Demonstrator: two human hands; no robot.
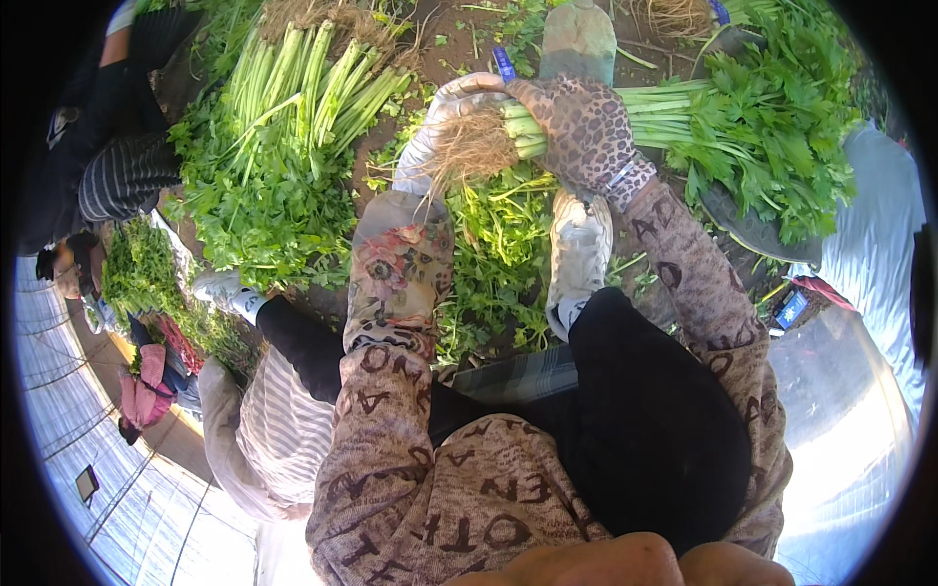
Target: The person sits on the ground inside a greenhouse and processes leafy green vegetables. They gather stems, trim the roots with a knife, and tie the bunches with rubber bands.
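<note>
My right hand (582, 128), in a leopard-print glove, is closed around the pale stalks of a celery bunch (663, 110). The bunch lies sideways, its tangled brown roots pointing left and its leaves spreading right. My left hand (447, 117), in a whitish glove with a floral cuff, curves behind the root end; the roots hide part of its palm. A blue tape tie (503, 64) stands up between both hands, and its lower end is hidden by the fingers. Whether the tie goes around the stalks cannot be seen.
A celery pile (308, 95) with roots lies at left. Loose leaves (498, 234) cover soil between my feet, beside a white shoe (579, 238). A dark mat (762, 227) lies under the leaves at right, near a small blue box (791, 309). Other people sit or crouch at left.
</note>
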